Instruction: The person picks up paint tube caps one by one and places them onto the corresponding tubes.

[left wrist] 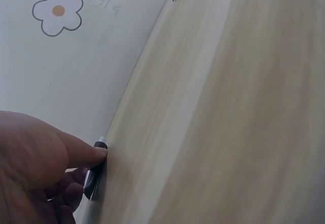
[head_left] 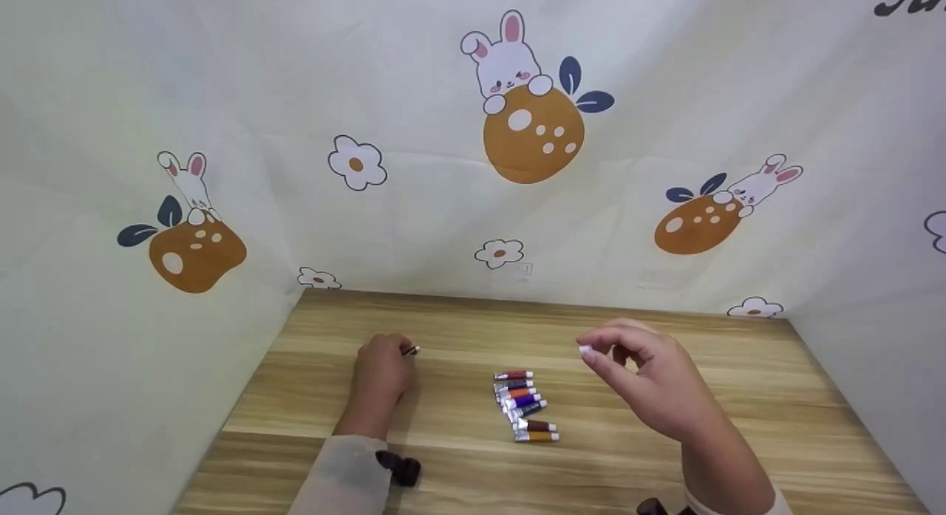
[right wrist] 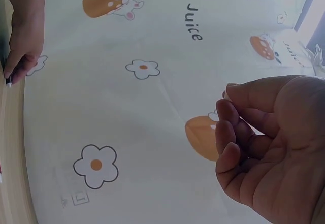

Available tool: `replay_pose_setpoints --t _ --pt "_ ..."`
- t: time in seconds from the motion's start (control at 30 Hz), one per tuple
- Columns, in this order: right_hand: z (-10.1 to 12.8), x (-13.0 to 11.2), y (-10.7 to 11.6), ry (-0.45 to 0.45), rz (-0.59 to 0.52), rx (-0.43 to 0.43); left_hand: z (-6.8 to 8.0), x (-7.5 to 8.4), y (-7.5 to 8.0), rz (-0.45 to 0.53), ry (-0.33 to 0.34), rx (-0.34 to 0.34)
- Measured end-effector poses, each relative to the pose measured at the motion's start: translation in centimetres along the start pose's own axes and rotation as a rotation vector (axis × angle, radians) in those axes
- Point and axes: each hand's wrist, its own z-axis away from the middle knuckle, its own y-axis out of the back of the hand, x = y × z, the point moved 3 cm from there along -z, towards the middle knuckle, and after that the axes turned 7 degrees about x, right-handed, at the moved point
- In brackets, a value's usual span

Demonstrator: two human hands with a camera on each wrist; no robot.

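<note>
— While the left hand [head_left: 380,371] lies on the wooden table [head_left: 709,456], what is it holding?

— A small tube [head_left: 411,350], dark with a pale tip. The fingers are curled round it and press it down on the wood, left of the middle of the table. The left wrist view shows a fingertip [left wrist: 96,155] on top of the tube, near its cap end.

— And the right hand [head_left: 650,382]?

— It hovers above the table, to the right, with thumb and forefinger pinched on a tiny white cap [head_left: 585,350]. The other fingers are loosely bent. In the right wrist view the fingers [right wrist: 231,132] curl toward the palm, but the cap itself is hidden there.

— Where are the other tubes?

— A row of paint tubes [head_left: 525,406] lies between the two hands, side by side, touching or nearly so, running from the far end toward the person. Red, orange, purple, brown and yellow ones show, their white caps mostly pointing left.

— Anything else?

— A cream backdrop [head_left: 414,205] printed with rabbits, orange fruits and flowers stands behind and beside the table.
</note>
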Motion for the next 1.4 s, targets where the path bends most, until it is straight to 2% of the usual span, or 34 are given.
replay_pose_setpoints --t 0.1,0.37,0.63,0.73,0.97,1.07,1.23,1.4 --pt "0.3 -0.4 0.1 -0.015 -0.033 0.039 -0.1 -0.1 0.0 -0.014 0.014 0.003" --pt "0.9 -1.2 0.4 -0.017 -0.19 0.085 0.1 -0.1 0.0 -0.054 -0.024 0.017" --pt "1.3 -2.0 0.6 0.041 -0.261 0.115 0.3 0.7 0.4 0.013 0.004 0.005" --pt "1.6 -2.2 0.6 0.052 -0.278 0.118 0.6 1.6 0.8 0.034 -0.001 0.01" --pt "1.9 -2.4 0.7 0.088 -0.385 0.118 1.7 5.0 2.2 0.092 -0.138 0.078" --pt "2.0 -2.3 0.8 0.099 -0.418 0.114 2.2 6.2 2.8 0.123 -0.172 0.089" --pt "2.1 -2.3 0.7 0.135 -0.468 0.104 3.0 7.6 3.6 0.166 -0.197 0.099" --pt "2.2 -2.5 0.6 0.161 -0.502 0.099 3.8 8.8 4.5 0.19 -0.256 0.129"
